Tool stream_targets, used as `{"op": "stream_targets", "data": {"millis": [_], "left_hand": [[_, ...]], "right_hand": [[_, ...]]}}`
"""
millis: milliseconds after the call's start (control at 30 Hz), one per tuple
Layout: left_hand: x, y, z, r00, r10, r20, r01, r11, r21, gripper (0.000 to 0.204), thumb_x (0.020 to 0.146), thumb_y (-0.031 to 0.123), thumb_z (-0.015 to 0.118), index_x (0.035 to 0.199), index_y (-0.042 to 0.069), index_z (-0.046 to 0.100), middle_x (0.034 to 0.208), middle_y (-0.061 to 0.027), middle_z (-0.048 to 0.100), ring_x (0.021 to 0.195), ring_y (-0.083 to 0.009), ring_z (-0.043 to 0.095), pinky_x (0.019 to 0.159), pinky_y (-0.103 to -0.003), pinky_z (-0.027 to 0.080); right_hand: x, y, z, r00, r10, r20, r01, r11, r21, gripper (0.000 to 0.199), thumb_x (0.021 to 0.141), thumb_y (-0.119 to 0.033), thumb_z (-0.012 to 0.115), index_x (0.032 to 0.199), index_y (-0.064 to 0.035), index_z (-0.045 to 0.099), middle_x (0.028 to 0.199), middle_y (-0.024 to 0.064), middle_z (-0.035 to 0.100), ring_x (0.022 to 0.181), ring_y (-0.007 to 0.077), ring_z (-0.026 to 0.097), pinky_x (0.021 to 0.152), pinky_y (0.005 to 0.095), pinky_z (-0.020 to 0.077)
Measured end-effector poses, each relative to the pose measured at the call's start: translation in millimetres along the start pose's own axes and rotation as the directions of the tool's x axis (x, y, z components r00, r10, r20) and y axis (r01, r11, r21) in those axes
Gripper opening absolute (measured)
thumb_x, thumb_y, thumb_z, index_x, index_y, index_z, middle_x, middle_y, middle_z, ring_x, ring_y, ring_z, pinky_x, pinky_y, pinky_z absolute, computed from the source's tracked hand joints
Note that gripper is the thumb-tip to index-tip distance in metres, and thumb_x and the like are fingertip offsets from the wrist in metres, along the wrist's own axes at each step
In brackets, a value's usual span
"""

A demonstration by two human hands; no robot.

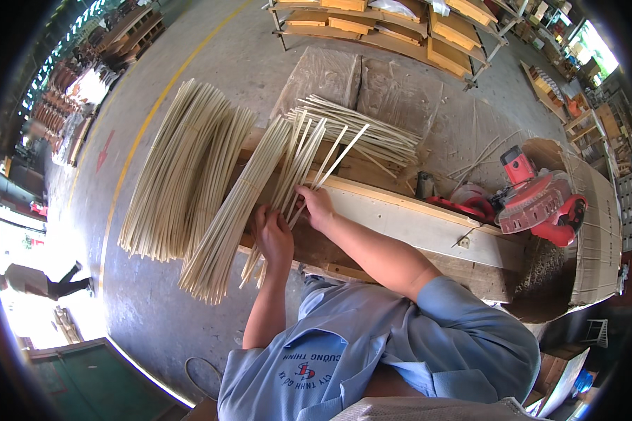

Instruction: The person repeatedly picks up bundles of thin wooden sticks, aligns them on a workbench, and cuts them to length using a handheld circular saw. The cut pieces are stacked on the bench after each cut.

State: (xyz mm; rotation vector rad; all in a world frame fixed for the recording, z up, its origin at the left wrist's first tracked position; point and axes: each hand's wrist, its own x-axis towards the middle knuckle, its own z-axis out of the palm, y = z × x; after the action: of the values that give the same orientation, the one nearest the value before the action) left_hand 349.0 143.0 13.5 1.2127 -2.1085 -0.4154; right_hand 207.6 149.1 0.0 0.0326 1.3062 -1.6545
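My right hand [317,208] has its fingers closed on a few pale thin sticks [339,158] that fan out away from me. Beside it on the left, my left hand [273,234] is curled round the lower part of a small bunch of the same sticks [300,156]; part of its grip is hidden. Just left of my hands lies a larger bundle of sticks [235,203] across the workbench. Still thicker bundles [175,165] lie further left. A loose pile of sticks [365,133] is on the far side of the bench.
A red miter saw [534,193] stands at the right end of the bench, by a large cardboard sheet [597,224]. A long white-faced board [400,214] runs between saw and sticks. Beyond is a rack with wooden pieces [446,52]. A person [38,282] walks at far left.
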Motion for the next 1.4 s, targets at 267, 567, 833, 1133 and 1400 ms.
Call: {"op": "stream_targets", "data": {"millis": [267,567,833,1133,1400], "left_hand": [[-2.3,2.7,-2.3,1.000,-0.012,-0.014,0.012,1.000,0.001,0.018,0.094,0.007,0.066,0.107,-0.002,0.074,0.128,-0.0190,0.063,0.118,-0.0406,0.061,0.100,-0.050,0.049],[-4.5,1.2,-2.2,1.000,0.003,-0.007,-0.003,1.000,0.027,0.017,0.093,0.009,0.069,0.105,0.000,0.075,0.119,-0.0167,0.063,0.111,-0.0388,0.061,0.097,-0.050,0.048],[-4.5,2.3,-2.0,1.000,0.024,-0.010,-0.024,0.999,0.022,0.016,0.092,0.010,0.069,0.103,-0.001,0.076,0.114,-0.0163,0.062,0.109,-0.0385,0.060,0.094,-0.051,0.048],[-6.5,4.4,-2.5,0.999,0.034,0.019,-0.034,0.999,-0.034,0.014,0.095,0.014,0.069,0.097,0.001,0.074,0.115,-0.0144,0.062,0.107,-0.0392,0.058,0.094,-0.052,0.046],[-4.7,4.6,4.5,1.000,0.005,0.003,-0.005,0.991,-0.137,0.013,0.093,0.012,0.071,0.100,0.001,0.074,0.114,-0.0146,0.062,0.107,-0.0380,0.060,0.096,-0.051,0.047]], "right_hand": [[0.3,2.6,-6.6,0.988,-0.146,-0.050,0.130,0.960,-0.247,0.019,0.090,-0.020,0.070,0.090,-0.0006,0.066,0.074,0.0043,0.061,0.067,0.0154,0.058,0.058,0.0386,0.0427],[-9.4,-12.2,0.5,0.991,0.130,0.013,-0.131,0.990,0.056,0.018,0.090,-0.019,0.078,0.101,-0.0090,0.068,0.087,0.0028,0.063,0.069,0.0182,0.062,0.062,0.0368,0.0544],[2.8,-12.7,11.2,0.988,0.139,-0.061,-0.139,0.990,-0.001,0.012,0.091,-0.015,0.078,0.094,-0.0061,0.070,0.081,0.0037,0.066,0.071,0.0179,0.062,0.063,0.0362,0.0565],[-6.0,-8.6,-13.8,0.976,-0.163,-0.146,0.135,0.973,-0.188,0.017,0.089,-0.018,0.074,0.089,-0.0022,0.068,0.075,-0.0002,0.059,0.065,0.0102,0.049,0.057,0.0330,0.0403],[-21.5,-22.1,-21.9,0.982,-0.009,-0.189,0.051,0.974,0.221,0.016,0.092,-0.013,0.068,0.097,-0.0054,0.055,0.078,0.0033,0.056,0.063,0.0158,0.056,0.056,0.0365,0.0515]]}}
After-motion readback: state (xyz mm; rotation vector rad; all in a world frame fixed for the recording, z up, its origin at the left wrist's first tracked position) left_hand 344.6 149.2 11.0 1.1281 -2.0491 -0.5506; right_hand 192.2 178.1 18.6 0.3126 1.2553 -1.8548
